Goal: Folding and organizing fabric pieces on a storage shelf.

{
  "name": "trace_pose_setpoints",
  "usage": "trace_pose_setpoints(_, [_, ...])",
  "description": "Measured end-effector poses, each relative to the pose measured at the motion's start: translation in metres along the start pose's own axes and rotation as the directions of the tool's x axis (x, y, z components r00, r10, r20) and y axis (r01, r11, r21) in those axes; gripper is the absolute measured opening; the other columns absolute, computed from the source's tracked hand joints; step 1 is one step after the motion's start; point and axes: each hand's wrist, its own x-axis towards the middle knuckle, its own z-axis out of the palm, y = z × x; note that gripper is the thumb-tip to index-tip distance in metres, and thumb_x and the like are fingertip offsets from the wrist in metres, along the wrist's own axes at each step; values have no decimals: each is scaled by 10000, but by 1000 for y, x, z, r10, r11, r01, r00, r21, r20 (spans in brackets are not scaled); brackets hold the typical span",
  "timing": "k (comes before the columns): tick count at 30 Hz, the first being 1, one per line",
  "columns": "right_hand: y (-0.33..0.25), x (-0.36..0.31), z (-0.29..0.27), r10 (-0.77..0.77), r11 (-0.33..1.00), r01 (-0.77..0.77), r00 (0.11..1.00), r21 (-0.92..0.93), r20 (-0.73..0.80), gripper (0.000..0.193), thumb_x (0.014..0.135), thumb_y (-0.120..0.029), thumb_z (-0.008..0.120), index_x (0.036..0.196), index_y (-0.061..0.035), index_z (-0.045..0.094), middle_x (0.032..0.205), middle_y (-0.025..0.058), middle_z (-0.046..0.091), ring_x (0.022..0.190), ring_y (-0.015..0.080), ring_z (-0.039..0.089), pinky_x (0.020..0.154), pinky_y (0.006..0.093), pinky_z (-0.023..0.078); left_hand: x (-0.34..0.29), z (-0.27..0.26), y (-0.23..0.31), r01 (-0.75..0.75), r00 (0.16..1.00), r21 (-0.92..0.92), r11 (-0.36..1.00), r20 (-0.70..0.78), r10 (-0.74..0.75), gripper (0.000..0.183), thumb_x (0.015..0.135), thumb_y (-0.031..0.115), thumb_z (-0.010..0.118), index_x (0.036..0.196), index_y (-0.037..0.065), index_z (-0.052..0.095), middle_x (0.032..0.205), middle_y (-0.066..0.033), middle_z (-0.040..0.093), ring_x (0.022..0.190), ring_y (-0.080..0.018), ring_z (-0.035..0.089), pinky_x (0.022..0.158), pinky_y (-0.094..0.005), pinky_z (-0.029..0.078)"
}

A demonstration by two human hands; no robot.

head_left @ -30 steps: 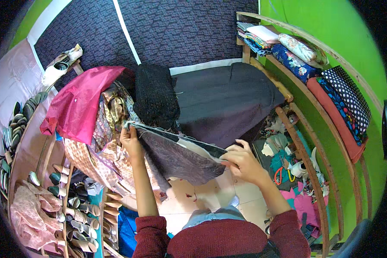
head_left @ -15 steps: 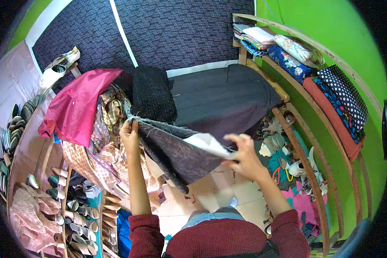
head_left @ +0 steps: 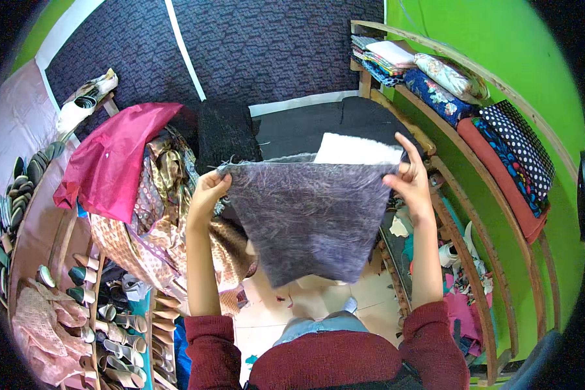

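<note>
A dark grey piece of fabric point(head_left: 309, 218) hangs spread between my two hands, its top edge nearly level and slightly frayed at the left. My left hand point(head_left: 209, 190) pinches its upper left corner. At the upper right corner, my right hand point(head_left: 411, 174) grips it between thumb and bent fingers, with the index finger pointing up. A white piece point(head_left: 357, 149) sticks up behind the top edge near my right hand; whether it is part of the same cloth I cannot tell. Beyond lies a folded black cloth point(head_left: 226, 136) beside a dark covered surface point(head_left: 296, 133).
A pink cloth point(head_left: 120, 159) and patterned satin fabric point(head_left: 169, 175) are heaped at the left. Shoes point(head_left: 120, 351) fill racks at the lower left. On the right, a wooden rack point(head_left: 458, 136) carries folded fabrics, with scraps point(head_left: 461, 312) below it.
The fabric has gone from a slanted, folded drape to spread out flat between my hands. My right hand has risen and moved right, stretching the top edge level.
</note>
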Motion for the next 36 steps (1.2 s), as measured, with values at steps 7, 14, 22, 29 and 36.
trace_pose_setpoints(7, [30, 38, -50, 36, 931, -57, 997, -360, -65, 137, 735, -38, 696, 858, -7, 645, 787, -25, 621, 722, 41, 534, 641, 196, 405, 33, 21, -21, -9, 995, 244, 970, 97, -15, 233, 819, 152, 640, 640, 50, 530, 619, 95, 442, 568, -15, 361, 516, -204, 291])
trace_pose_setpoints(14, [50, 86, -66, -56, 806, -41, 988, -591, -146, 145, 812, -70, 622, 945, -16, 600, 740, -29, 595, 673, 35, 546, 530, 180, 379, 91, 32, -27, 38, 997, 268, 963, 56, -54, 193, 843, 186, 616, 744, 22, 587, 612, 71, 483, 537, -34, 457, 488, -203, 363])
trace_pose_setpoints(22, [92, 195, -63, 59, 981, -97, 974, -169, -220, 185, 911, -91, 446, 1060, 17, 459, 964, 92, 564, 810, 200, 643, 622, 270, 525, 199, 71, -55, 3, 988, -73, 997, -153, -14, 257, 927, 226, 462, 1092, 33, 502, 1018, -77, 586, 834, -228, 648, 679, -306, 529])
trace_pose_setpoints(29, [174, 343, -90, -156, 959, 123, 981, -256, -114, 128, 887, -14, 456, 1006, 7, 498, 999, 92, 578, 945, 166, 561, 846, 271, 436, 332, 73, -83, -43, 957, -67, 997, -290, 22, 238, 945, 216, 415, 1106, 53, 481, 1006, -48, 538, 841, -183, 627, 740, -299, 498])
trace_pose_setpoints(36, [242, 484, -73, -496, 764, 440, 869, -472, 7, 213, 815, 73, 452, 1003, -16, 498, 982, 137, 575, 936, 261, 560, 814, 313, 412, 463, 45, -98, -212, 876, 218, 953, -390, 285, 216, 950, 209, 408, 983, 24, 515, 857, -38, 576, 768, -114, 598, 687, -254, 451])
